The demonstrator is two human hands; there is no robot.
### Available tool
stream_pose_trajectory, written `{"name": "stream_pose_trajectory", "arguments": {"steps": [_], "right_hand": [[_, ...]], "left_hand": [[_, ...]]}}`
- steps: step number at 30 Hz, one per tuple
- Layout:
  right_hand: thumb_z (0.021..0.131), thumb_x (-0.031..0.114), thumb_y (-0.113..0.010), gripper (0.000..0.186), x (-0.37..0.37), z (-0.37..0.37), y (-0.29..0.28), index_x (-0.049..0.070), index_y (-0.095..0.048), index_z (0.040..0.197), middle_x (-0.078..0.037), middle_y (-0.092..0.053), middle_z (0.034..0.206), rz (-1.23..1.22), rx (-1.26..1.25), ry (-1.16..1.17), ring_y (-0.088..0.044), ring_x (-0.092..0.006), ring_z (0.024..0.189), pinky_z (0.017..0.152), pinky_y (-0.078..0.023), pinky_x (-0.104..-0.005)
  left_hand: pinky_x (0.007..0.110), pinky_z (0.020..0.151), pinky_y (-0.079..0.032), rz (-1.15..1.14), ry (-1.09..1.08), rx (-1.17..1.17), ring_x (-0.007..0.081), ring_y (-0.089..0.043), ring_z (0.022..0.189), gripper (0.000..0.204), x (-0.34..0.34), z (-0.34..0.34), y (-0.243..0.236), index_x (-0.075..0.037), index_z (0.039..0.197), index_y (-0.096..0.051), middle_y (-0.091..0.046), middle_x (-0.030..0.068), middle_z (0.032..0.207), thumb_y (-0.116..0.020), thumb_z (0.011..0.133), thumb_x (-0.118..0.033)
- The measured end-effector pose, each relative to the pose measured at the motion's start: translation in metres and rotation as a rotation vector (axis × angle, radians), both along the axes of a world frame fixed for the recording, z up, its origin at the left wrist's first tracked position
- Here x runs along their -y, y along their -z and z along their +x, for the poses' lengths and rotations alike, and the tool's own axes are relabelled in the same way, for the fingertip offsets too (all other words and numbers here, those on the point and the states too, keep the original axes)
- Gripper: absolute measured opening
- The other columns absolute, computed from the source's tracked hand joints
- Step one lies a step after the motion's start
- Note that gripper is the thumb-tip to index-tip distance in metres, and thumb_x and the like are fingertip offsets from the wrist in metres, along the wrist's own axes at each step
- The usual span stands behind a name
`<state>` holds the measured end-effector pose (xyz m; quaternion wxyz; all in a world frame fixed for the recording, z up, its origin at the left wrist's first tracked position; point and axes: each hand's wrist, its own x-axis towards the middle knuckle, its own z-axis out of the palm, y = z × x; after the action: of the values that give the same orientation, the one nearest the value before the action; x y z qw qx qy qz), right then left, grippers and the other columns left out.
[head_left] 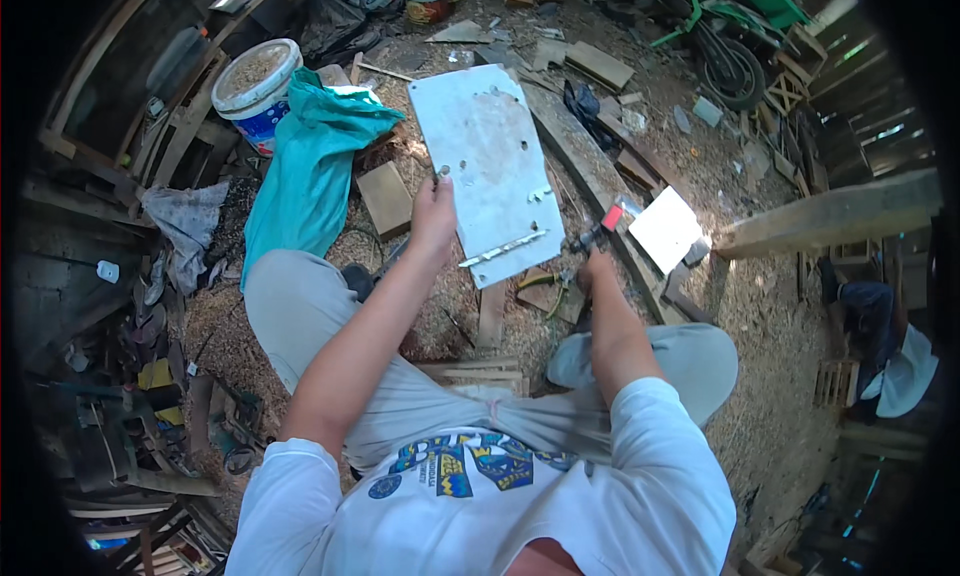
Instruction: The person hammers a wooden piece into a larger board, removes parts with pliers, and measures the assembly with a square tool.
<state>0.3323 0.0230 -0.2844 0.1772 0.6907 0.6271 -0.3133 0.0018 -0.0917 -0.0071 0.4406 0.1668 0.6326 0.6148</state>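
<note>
My left hand is closed on the left edge of a pale, flat sheet with several holes and worn patches. A thin silvery strip lies across its near end; whether it is fixed there I cannot tell. My right hand is closed round a dark tool with a red end, just right of the sheet's near corner. The tool's exact kind is unclear. Pliers with yellow-green handles lie on wood between my hands, below the sheet.
A teal sack and a white-rimmed bucket stand at left. Beside the sheet is a wood block. A long beam and a white square panel lie at right. Further off is a green motorbike. Wood shavings cover the ground.
</note>
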Motion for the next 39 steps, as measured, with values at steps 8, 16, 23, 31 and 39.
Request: {"name": "stream_pose_trajectory", "arguments": {"steps": [8,16,23,31,39], "right_hand": [[0.080,0.016,-0.076,0.082,-0.048,0.010,-0.008,0.014,-0.039,0.153,-0.025,-0.053,0.147,0.292,0.043,-0.009,-0.052,-0.0400,0.138,0.114,-0.043,-0.0485],[0.079,0.030,-0.080,0.068,-0.071,0.018,-0.012,0.001,-0.056,0.135,-0.026,-0.060,0.139,0.156,-0.076,-0.104,-0.060,-0.0383,0.130,0.109,-0.050,-0.0461],[0.094,0.026,-0.067,0.042,-0.152,-0.034,-0.105,0.006,-0.065,0.131,-0.020,-0.072,0.120,0.587,-0.794,-0.080,-0.070,-0.0360,0.112,0.095,-0.055,-0.0413],[0.097,0.015,-0.069,0.038,-0.063,-0.123,-0.461,0.009,-0.064,0.135,-0.012,-0.070,0.125,0.830,-0.989,-1.097,-0.067,-0.0279,0.114,0.101,-0.051,-0.0422],[0.093,0.019,-0.071,0.019,0.010,-0.129,-0.468,0.011,-0.068,0.109,-0.006,-0.065,0.102,0.897,-0.801,-1.216,-0.063,-0.0272,0.104,0.093,-0.044,-0.0420]], "left_hand": [[0.042,0.099,-0.054,-0.017,0.027,0.126,0.0237,-0.067,0.113,0.034,-0.012,0.011,0.065,0.001,0.134,-0.054,-0.066,0.0124,0.128,-0.047,0.112,-0.025],[0.042,0.101,-0.054,-0.059,-0.060,0.234,0.0269,-0.067,0.115,0.039,0.004,0.022,0.031,0.005,0.134,-0.055,-0.066,0.0165,0.130,-0.046,0.112,-0.026],[0.043,0.102,-0.055,-0.002,-0.087,0.239,0.0279,-0.068,0.116,0.041,-0.002,0.004,-0.056,0.002,0.138,-0.054,-0.067,0.0157,0.131,-0.047,0.112,-0.028],[0.042,0.093,-0.059,0.213,-0.060,0.052,0.0231,-0.071,0.108,0.034,-0.023,-0.050,-0.141,-0.002,0.129,-0.056,-0.070,0.0112,0.122,-0.049,0.111,-0.030],[0.039,0.092,-0.061,0.287,0.065,0.213,0.0237,-0.071,0.108,0.029,-0.020,-0.045,-0.143,-0.001,0.126,-0.056,-0.070,0.0120,0.122,-0.054,0.109,-0.025]]}}
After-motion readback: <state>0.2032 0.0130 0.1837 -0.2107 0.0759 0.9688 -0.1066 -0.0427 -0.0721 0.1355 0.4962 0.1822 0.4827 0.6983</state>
